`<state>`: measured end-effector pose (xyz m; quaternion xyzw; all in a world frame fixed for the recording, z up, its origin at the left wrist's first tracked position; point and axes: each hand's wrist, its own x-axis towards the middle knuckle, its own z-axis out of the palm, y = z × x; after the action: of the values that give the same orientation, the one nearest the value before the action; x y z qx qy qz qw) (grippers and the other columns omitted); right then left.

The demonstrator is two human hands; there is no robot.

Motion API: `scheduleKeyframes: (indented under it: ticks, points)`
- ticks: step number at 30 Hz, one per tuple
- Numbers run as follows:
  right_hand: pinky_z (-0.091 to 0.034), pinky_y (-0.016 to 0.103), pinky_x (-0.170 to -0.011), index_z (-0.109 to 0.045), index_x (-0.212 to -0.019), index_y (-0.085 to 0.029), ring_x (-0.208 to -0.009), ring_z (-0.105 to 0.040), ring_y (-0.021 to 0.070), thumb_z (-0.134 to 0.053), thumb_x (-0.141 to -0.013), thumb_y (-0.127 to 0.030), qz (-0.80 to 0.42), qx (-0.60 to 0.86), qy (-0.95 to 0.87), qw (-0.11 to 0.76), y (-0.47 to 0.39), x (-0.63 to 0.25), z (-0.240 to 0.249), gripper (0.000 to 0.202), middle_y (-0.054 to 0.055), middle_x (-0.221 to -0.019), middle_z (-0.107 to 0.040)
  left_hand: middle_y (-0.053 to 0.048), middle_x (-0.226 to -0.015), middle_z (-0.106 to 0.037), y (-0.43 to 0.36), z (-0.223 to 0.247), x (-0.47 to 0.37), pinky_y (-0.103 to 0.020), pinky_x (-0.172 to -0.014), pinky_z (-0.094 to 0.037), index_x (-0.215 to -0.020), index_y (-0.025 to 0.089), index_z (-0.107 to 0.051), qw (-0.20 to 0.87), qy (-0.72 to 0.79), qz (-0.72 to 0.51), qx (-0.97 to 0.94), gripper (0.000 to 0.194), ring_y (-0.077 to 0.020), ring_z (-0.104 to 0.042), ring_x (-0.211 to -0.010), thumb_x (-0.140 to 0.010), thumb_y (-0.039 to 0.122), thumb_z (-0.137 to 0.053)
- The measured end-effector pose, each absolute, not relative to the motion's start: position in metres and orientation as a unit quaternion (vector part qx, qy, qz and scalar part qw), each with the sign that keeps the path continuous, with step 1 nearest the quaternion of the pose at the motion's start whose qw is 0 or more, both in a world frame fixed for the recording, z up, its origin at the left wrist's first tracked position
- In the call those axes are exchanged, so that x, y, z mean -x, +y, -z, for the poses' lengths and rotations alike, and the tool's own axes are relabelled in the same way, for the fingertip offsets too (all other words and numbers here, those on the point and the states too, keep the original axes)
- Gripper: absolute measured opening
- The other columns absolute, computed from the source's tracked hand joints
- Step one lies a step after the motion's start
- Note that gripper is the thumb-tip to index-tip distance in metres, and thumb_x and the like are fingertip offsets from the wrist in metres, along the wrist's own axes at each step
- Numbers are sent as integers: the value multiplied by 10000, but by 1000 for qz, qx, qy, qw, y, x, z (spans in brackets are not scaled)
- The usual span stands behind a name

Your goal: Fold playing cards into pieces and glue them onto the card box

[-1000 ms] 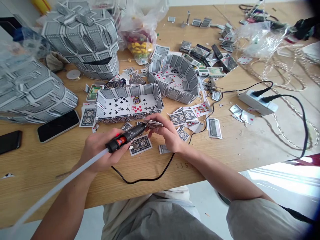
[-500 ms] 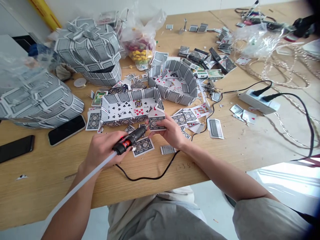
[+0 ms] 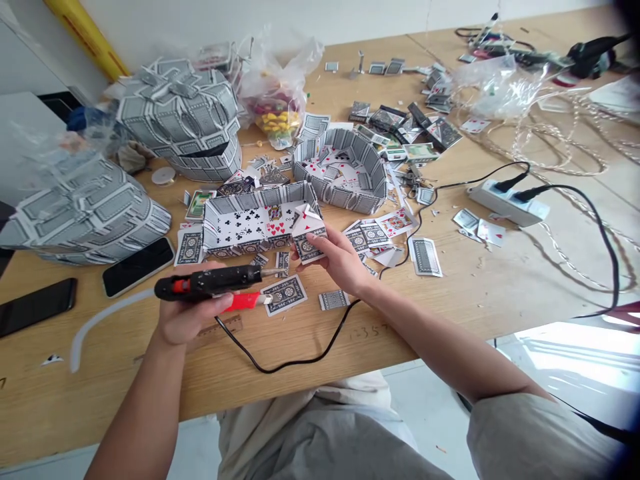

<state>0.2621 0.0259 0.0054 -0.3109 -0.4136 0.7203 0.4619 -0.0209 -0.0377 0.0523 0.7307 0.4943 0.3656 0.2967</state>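
Observation:
My left hand [image 3: 187, 313] is closed around a black and red hot glue gun [image 3: 215, 281], its nozzle pointing right and a long white glue stick [image 3: 95, 317] trailing out of its back. In my right hand [image 3: 343, 260] is a folded playing card [image 3: 309, 245], pinched between thumb and fingers, with a white flap standing up at its top. That card is held at the right front corner of a rectangular box made of playing cards [image 3: 255, 248]. Below the nozzle a patterned playing card [image 3: 286, 295] lies flat on the table.
A heart-shaped card box [image 3: 345, 193] stands behind. Two bulky card-built baskets [image 3: 180, 113] fill the left, with two phones [image 3: 139, 267] in front. A power strip [image 3: 507, 201] and coiled rope [image 3: 575, 153] lie right. The gun's black cord [image 3: 300, 365] crosses the front.
My left hand has drawn the glue gun back to the left, away from the folded card, and turned it level. The folded card has tilted slightly in my right hand.

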Motion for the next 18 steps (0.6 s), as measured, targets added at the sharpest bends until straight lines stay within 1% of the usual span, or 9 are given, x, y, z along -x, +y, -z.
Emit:
scheduleKeyframes:
  ticks: [2, 3, 5, 7, 9, 12, 14, 16, 18]
  points:
    - [-649, 300, -684, -695, -1080, -199, -857, -741, 202, -756, -940, -438, -707, 326, -425, 462, 27, -262, -6, 283, 40, -946, -773, -69, -730, -762, -37, -51, 22, -425, -642, -633, -891, 244, -781, 385, 481, -412, -671, 309, -244, -721, -646, -905, 549, -736]
    - [-635, 295, -696, -709, -1066, -193, -851, -739, 199, -765, -937, -446, -699, 329, -433, 464, 27, -262, -6, 289, 41, -928, -777, -70, -737, -772, -37, -51, 21, -428, -668, -645, -882, 239, -793, 424, 479, -411, -650, 270, -256, -741, -678, -868, 508, -786]
    - [-614, 295, -751, -739, -1026, -184, -849, -733, 191, -778, -932, -464, -683, 330, -451, 471, 29, -262, -5, 299, 40, -898, -782, -76, -755, -788, -36, -53, 20, -414, -695, -651, -854, 223, -811, 482, 481, -360, -638, 222, -269, -762, -725, -841, 445, -817]
    - [-600, 308, -821, -763, -995, -183, -880, -732, 195, -788, -927, -488, -665, 330, -471, 477, 31, -263, -4, 314, 42, -896, -788, -85, -806, -805, -36, -53, 19, -392, -692, -645, -854, 209, -825, 524, 484, -305, -631, 215, -274, -768, -762, -845, 424, -815]
    - [-590, 328, -869, -774, -980, -187, -918, -731, 209, -791, -922, -518, -646, 339, -489, 479, 33, -265, -4, 336, 49, -916, -797, -76, -788, -798, -37, -53, 16, -350, -636, -620, -837, 201, -823, 536, 494, -274, -627, 235, -253, -750, -725, -854, 435, -808]
    - [-583, 354, -904, -778, -974, -182, -931, -731, 222, -784, -924, -549, -619, 353, -508, 483, 35, -266, -3, 371, 64, -941, -807, -38, -637, -723, -40, -54, 12, -274, -515, -546, -762, 197, -793, 515, 530, -245, -627, 302, -192, -677, -579, -873, 478, -794]
    - [-578, 366, -927, -779, -978, -175, -932, -734, 226, -780, -925, -562, -606, 358, -512, 492, 36, -267, -4, 391, 70, -940, -809, -30, -602, -699, -47, -57, 10, -256, -513, -542, -757, 199, -794, 497, 559, -229, -623, 352, -179, -670, -563, -890, 525, -776]
    - [-572, 380, -956, -777, -982, -175, -956, -738, 235, -779, -923, -575, -597, 357, -516, 500, 36, -267, -4, 404, 74, -943, -810, -44, -629, -720, -59, -61, 7, -252, -531, -548, -807, 198, -825, 487, 581, -217, -615, 397, -181, -685, -585, -895, 579, -760]
    - [-563, 391, -983, -771, -980, -179, -982, -737, 242, -775, -922, -587, -587, 354, -523, 507, 37, -268, -5, 412, 78, -954, -809, -56, -634, -725, -76, -64, 4, -250, -507, -526, -856, 190, -848, 502, 593, -212, -593, 463, -177, -672, -566, -890, 639, -742]
